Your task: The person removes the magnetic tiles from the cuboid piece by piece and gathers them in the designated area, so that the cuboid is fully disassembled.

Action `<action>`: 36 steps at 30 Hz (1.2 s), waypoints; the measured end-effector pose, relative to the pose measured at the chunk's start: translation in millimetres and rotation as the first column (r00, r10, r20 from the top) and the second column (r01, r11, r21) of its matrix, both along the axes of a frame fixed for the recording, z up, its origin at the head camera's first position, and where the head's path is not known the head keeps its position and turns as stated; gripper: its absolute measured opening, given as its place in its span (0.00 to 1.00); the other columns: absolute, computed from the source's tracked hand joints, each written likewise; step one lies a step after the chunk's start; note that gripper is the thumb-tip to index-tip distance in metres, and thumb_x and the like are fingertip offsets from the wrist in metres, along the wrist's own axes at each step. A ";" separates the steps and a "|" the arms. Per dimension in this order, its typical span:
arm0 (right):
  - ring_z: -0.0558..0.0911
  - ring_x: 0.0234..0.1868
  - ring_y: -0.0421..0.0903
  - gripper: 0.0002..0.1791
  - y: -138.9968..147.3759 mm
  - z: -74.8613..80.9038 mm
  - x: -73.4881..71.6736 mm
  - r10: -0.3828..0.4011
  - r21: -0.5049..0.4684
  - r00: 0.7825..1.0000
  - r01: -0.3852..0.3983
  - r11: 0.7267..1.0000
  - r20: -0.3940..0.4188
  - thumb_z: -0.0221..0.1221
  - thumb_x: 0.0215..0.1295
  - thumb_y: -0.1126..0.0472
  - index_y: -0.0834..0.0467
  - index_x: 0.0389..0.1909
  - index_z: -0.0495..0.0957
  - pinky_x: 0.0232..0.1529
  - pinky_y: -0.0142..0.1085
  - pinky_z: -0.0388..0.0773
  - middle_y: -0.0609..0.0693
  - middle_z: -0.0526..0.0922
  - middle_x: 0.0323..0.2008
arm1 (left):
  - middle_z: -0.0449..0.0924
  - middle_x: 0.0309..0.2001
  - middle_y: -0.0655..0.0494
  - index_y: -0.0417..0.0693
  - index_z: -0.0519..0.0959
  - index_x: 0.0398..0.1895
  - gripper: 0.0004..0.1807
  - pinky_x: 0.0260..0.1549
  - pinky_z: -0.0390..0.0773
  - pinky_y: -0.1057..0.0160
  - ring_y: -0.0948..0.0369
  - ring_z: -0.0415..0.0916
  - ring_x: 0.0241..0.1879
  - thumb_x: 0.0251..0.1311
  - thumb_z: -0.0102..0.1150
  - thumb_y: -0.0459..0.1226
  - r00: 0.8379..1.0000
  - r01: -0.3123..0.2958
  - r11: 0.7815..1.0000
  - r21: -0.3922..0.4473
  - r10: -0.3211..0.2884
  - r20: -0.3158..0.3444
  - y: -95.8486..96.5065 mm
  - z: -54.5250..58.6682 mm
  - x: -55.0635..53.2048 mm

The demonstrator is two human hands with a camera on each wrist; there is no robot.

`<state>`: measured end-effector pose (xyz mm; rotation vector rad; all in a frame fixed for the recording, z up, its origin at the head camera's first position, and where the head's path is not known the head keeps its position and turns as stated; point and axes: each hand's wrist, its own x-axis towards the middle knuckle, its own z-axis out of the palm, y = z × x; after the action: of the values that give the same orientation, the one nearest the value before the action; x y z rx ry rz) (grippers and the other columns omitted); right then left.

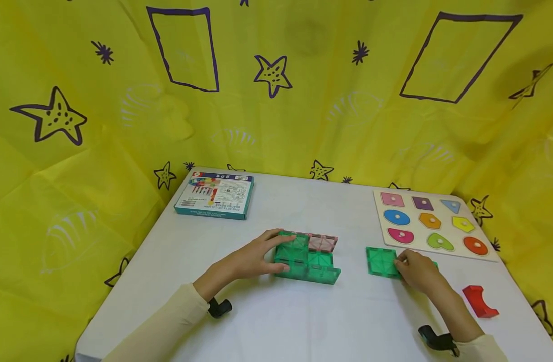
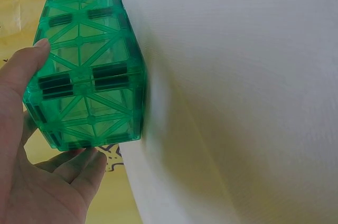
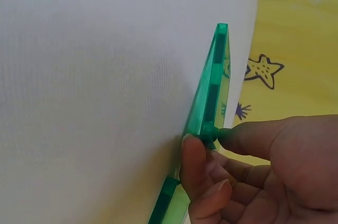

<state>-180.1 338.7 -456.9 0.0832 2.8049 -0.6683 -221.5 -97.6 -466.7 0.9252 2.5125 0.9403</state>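
Note:
A half-built box of translucent green magnetic tiles [image 1: 320, 274] stands mid-table, with a pink magnetic tile [image 1: 323, 244] forming part of its back wall. My left hand [image 1: 254, 255] grips the left end of this box, thumb on the near wall and fingers at the far side. In the left wrist view, the green walls [image 2: 79, 49] meet at a corner between thumb and fingers. To the right, my right hand [image 1: 414, 271] pinches the edge of a loose green magnetic tile [image 1: 382, 262], tilted up in the right wrist view. Another green tile [image 3: 162, 205] lies below that hand, mostly hidden.
A boxed toy set [image 1: 214, 196] lies at the back left. At the back right is a wooden shape puzzle board [image 1: 421, 236] with colored pieces. A red arched block [image 1: 480, 301] sits near the right edge. Yellow patterned cloth [image 1: 276, 125] hangs behind the white table [image 1: 321, 322].

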 end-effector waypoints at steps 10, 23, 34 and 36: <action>0.78 0.39 0.59 0.12 -8.4 -2.5 2.1 0.023 0.011 1.000 -0.022 1.000 -0.018 0.55 0.78 0.64 0.72 0.48 0.70 0.43 0.53 0.80 0.64 0.80 0.37 | 0.49 0.84 0.48 0.70 0.61 0.83 0.42 0.71 0.68 0.37 0.44 0.55 0.81 0.69 0.66 0.58 1.000 0.001 1.000 0.000 -0.001 -0.005 -0.7 -0.3 -0.1; 0.78 0.38 0.58 0.14 -8.5 0.3 0.7 0.004 0.012 1.000 -0.004 1.000 -0.002 0.58 0.77 0.64 0.73 0.50 0.71 0.42 0.51 0.81 0.65 0.81 0.36 | 0.50 0.84 0.48 0.69 0.62 0.83 0.41 0.72 0.68 0.37 0.44 0.55 0.81 0.69 0.67 0.57 1.000 0.002 1.000 0.006 -0.002 0.000 -0.5 0.5 1.0; 0.78 0.39 0.59 0.21 -12.3 3.2 -0.7 -0.016 0.031 1.000 0.016 0.999 0.004 0.60 0.76 0.61 0.73 0.55 0.69 0.41 0.51 0.82 0.66 0.80 0.38 | 0.51 0.84 0.47 0.69 0.62 0.83 0.42 0.71 0.68 0.36 0.44 0.56 0.81 0.69 0.67 0.57 1.000 0.001 1.000 0.005 -0.001 -0.003 -0.1 1.0 1.1; 0.78 0.39 0.58 0.21 -17.2 6.5 -0.2 -0.007 0.026 1.000 0.008 1.000 -0.028 0.61 0.76 0.61 0.74 0.57 0.69 0.41 0.50 0.82 0.65 0.81 0.37 | 0.51 0.84 0.47 0.69 0.62 0.83 0.42 0.71 0.68 0.36 0.43 0.56 0.81 0.69 0.67 0.57 1.000 0.000 1.000 0.006 0.000 -0.005 0.0 1.1 1.1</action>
<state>-180.3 321.5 -450.5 0.0903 2.8423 -0.6395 -220.4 -97.5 -465.6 0.9306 2.5149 0.9464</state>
